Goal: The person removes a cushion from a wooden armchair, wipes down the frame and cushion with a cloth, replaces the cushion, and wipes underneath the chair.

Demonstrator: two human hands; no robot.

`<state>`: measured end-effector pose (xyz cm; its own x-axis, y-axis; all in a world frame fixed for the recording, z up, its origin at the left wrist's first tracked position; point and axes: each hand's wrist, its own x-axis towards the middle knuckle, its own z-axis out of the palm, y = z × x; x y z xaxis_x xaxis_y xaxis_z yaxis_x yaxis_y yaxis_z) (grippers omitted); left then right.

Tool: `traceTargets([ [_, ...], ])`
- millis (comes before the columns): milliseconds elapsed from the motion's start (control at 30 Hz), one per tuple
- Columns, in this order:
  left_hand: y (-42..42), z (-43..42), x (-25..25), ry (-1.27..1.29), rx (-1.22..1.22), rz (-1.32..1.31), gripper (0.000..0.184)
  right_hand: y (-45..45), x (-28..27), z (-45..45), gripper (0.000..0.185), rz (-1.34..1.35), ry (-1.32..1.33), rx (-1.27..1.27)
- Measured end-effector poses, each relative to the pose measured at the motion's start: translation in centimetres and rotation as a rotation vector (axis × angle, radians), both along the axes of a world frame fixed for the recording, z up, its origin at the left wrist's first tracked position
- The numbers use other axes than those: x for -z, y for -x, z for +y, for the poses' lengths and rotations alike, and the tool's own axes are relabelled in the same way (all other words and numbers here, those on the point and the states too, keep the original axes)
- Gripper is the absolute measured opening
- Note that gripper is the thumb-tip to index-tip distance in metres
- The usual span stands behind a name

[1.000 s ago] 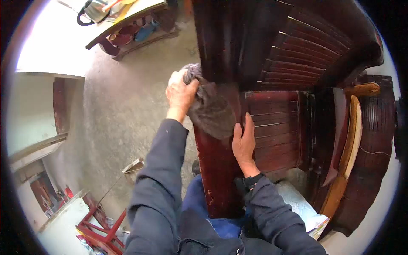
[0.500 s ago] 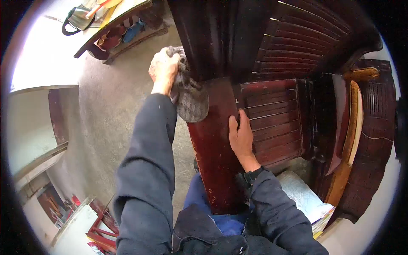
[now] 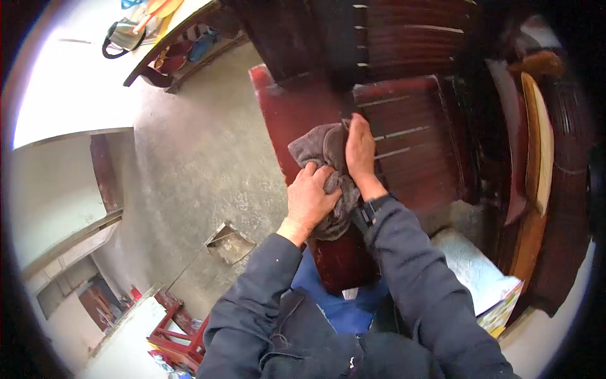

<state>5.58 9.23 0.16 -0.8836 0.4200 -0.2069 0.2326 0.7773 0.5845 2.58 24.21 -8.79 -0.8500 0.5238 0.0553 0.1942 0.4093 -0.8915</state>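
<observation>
A crumpled grey-brown cloth (image 3: 334, 189) lies on the dark red wooden armrest (image 3: 290, 120) of a slatted wooden bench. My left hand (image 3: 310, 197) presses down on this cloth, its fingers bent into the folds. Just to the right, my right hand (image 3: 361, 151) rests along the armrest's right edge beside the cloth, fingers stretched out and close together. Whether my right fingertips touch the cloth is hard to tell. The slatted bench seat (image 3: 410, 139) spreads out to the right of that hand.
A metal kettle (image 3: 125, 36) stands on a table at the upper left, with shoes on a shelf below. A dustpan (image 3: 230, 243) sits on the concrete floor (image 3: 196, 164). Red wooden stools (image 3: 177, 338) are at lower left, and a box (image 3: 486, 284) at lower right.
My left hand has brought the cloth from the armrest's far left edge back toward me and to the right. The right hand has shifted slightly along the edge. The camera view has moved.
</observation>
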Motion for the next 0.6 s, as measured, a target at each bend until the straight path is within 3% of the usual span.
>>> traceTargets([
  [33,-1.7,0.3,-0.4,0.002,0.008,-0.029,0.041,-0.3,0.6,0.6,0.046,-0.009,-0.121,-0.078],
  [67,-3.5,0.6,-0.5,0.015,0.021,-0.026,0.043,-0.8,1.1,0.7,0.049,-0.07,0.133,-0.054],
  [233,-12.8,0.7,-0.8,-0.009,0.191,-0.055,0.045,-9.8,-1.7,1.7,0.05,-0.09,0.271,-0.149],
  [300,-16.3,-0.2,-1.1,0.015,0.355,-0.137,0.046,-16.2,-0.8,3.2,0.052,-0.258,0.388,-0.169],
  [367,-19.5,-1.5,-1.0,0.034,0.485,-0.241,0.047,-23.8,2.6,5.3,0.052,-0.476,0.518,-0.068],
  [433,-21.6,-3.2,-1.0,0.055,0.552,-0.305,0.047,-28.8,-0.1,6.5,0.053,-0.64,0.764,0.111],
  [500,-22.9,-5.1,-0.4,0.032,0.744,-0.376,0.046,-32.7,-0.7,7.8,0.053,-0.812,0.731,0.096],
  [567,-22.6,-5.6,-0.6,0.061,0.859,-0.435,0.045,-33.8,-1.5,8.0,0.049,-0.809,0.741,0.204],
  [600,-22.3,-5.3,-0.8,0.104,0.879,-0.481,0.045,-33.8,-1.1,8.2,0.046,-0.738,0.688,0.117],
])
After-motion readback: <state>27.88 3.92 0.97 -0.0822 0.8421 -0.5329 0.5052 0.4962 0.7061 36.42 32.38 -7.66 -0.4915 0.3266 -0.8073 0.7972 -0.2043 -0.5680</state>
